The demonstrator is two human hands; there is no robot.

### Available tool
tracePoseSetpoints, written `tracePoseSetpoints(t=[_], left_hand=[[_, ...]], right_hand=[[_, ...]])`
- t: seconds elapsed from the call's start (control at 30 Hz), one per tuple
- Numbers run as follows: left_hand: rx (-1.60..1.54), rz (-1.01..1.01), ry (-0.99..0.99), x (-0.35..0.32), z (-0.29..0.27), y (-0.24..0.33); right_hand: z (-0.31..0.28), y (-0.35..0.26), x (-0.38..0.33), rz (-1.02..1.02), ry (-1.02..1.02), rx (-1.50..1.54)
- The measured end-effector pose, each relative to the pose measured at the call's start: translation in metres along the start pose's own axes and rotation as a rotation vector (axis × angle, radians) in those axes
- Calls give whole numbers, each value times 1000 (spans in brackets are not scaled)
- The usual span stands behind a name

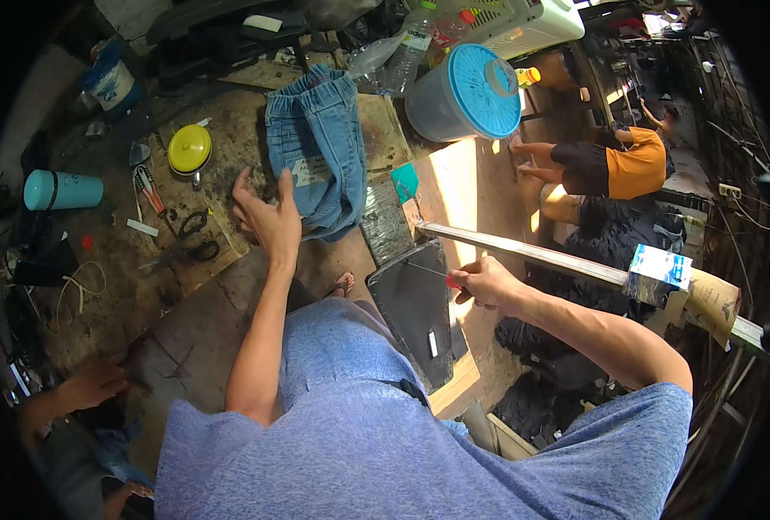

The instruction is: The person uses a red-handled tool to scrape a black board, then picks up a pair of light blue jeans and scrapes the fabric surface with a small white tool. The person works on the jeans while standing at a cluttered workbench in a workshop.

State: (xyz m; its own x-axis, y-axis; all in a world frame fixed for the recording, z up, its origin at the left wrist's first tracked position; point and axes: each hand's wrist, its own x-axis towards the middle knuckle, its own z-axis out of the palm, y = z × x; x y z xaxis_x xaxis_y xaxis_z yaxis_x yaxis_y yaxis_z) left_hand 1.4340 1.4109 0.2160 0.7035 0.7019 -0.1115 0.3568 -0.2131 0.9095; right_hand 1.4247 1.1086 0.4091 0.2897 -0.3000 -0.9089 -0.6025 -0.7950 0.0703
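A folded pair of light-blue jeans (342, 143) lies on the worn wooden table in front of me, with a small pale label on it. My left hand (268, 212) is at the jeans' lower left edge, thumb and fingers apart, holding nothing; whether it touches the cloth I cannot tell. My right hand (492, 282) is closed round the red handle of a thin-shafted tool (454, 283), its exact kind unclear. The shaft points left above a black, tray-like panel (411, 316) bearing a small white piece.
Scissors (196, 236), red-handled pliers (149, 191), a yellow lidded tin (190, 149) and a turquoise bottle (62, 190) lie left. A blue-lidded tub (450, 95) stands beyond. A metal bar (524, 249) runs rightward. Another person's hand (99, 384) shows lower left; an orange-shirted person (632, 165) sits right.
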Motion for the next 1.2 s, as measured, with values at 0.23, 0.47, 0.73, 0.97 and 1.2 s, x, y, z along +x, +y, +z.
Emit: tracePoseSetpoints(t=[0.23, 0.47, 0.73, 0.97, 1.2], left_hand=[[-137, -210, -266, 33, 3, -1], [-722, -169, -441, 28, -7, 4], [-1229, -299, -605, -7, -72, -51], [-1192, -265, -198, -42, -245, -119], [-959, -36, 378, -74, -426, -132]], right_hand=[[5, -1, -19, -528, 265, -654], [3, 0, -26, -552, 255, -742], [-1, 14, -21, -567, 287, -796], [-3, 14, -24, -536, 238, -784], [-7, 18, -15, -577, 247, -841]])
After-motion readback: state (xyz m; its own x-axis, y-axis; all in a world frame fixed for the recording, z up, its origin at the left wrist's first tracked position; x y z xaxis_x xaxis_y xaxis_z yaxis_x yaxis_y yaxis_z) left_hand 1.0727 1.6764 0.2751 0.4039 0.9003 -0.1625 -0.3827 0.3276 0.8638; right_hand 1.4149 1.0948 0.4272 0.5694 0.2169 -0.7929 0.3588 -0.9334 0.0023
